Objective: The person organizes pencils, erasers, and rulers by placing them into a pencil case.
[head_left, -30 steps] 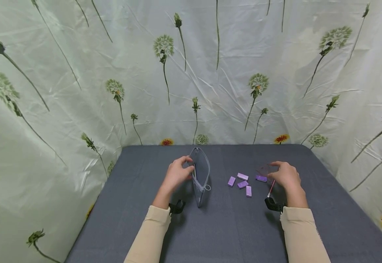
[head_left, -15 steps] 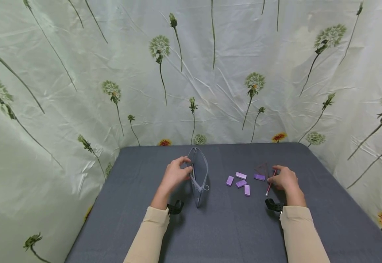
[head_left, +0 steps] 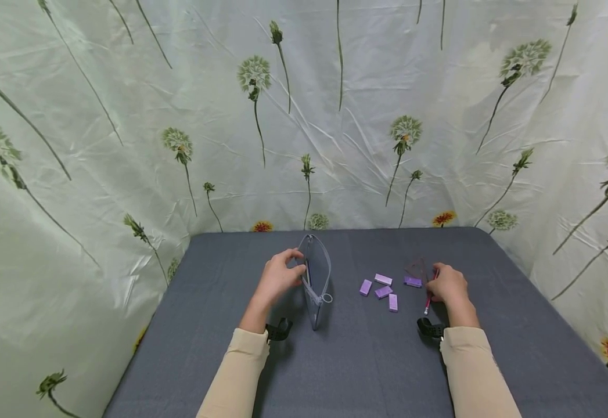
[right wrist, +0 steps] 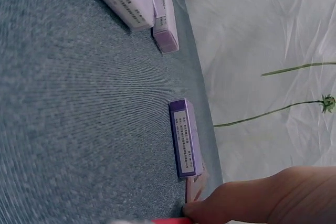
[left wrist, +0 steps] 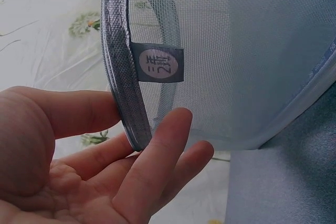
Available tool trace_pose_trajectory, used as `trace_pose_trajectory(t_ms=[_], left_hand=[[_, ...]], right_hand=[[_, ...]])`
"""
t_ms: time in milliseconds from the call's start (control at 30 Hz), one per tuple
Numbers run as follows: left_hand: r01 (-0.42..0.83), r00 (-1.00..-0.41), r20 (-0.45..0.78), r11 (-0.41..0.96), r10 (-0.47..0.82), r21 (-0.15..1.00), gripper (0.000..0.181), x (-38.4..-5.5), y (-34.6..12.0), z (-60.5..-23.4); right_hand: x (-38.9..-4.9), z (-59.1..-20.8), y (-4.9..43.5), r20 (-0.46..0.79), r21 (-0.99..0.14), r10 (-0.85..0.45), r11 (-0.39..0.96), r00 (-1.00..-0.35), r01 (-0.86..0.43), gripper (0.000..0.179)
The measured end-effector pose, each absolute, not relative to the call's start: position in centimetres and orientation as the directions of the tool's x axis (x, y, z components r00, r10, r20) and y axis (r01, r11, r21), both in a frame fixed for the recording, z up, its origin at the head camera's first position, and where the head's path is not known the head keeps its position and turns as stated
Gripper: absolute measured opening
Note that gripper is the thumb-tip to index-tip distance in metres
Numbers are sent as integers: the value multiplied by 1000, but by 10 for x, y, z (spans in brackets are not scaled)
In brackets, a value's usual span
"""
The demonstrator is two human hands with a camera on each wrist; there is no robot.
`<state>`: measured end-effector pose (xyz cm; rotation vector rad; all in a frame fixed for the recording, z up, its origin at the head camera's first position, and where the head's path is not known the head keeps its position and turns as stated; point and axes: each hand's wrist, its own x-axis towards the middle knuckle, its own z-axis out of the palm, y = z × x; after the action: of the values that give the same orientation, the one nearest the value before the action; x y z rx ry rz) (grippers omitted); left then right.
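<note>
My left hand pinches the rim of a grey-blue mesh zip pouch, which stands on edge with its mouth open. A grey label shows on the pouch in the left wrist view. A long thin thing lies against the pouch near those fingers. On the right, my right hand pinches a red pencil; its pale end points toward me. Beside these fingertips lies a see-through set square. In the right wrist view only one finger and a bit of red pencil show.
A darker purple small box lies just left of the right hand. Several lilac boxes are grouped between the hands. The dark grey tabletop ends at a flower-print curtain.
My right hand has come down onto the pencil and shifted slightly left, turning the pencil a little. The left hand keeps its grip on the pouch. The head view has shifted slightly.
</note>
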<state>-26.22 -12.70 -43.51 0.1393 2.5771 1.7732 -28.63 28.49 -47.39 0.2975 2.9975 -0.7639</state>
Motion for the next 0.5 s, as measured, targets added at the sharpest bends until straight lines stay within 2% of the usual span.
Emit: trace_pose_trajectory(t_ms=[67, 167, 333, 400, 500], left_hand=[[67, -996, 41, 357, 81, 932, 31, -262, -127, -435], [66, -996, 38, 357, 86, 932, 31, -262, -127, -436], [59, -996, 30, 347, 88, 936, 30, -262, -128, -436], [61, -995, 31, 342, 90, 938, 30, -262, -128, -436], [65, -995, 34, 337, 97, 939, 30, -263, -129, -435]], right_hand=[[-286, -475, 286, -75, -472, 174, 861, -982, 189, 63], [-284, -478, 290, -91, -537, 178, 820, -980, 199, 58], [-282, -480, 297, -187, -747, 186, 610, -965, 263, 49], [-282, -480, 300, -200, -795, 186, 543, -962, 270, 44], [-282, -478, 302, -176, -814, 171, 529, -969, 241, 39]])
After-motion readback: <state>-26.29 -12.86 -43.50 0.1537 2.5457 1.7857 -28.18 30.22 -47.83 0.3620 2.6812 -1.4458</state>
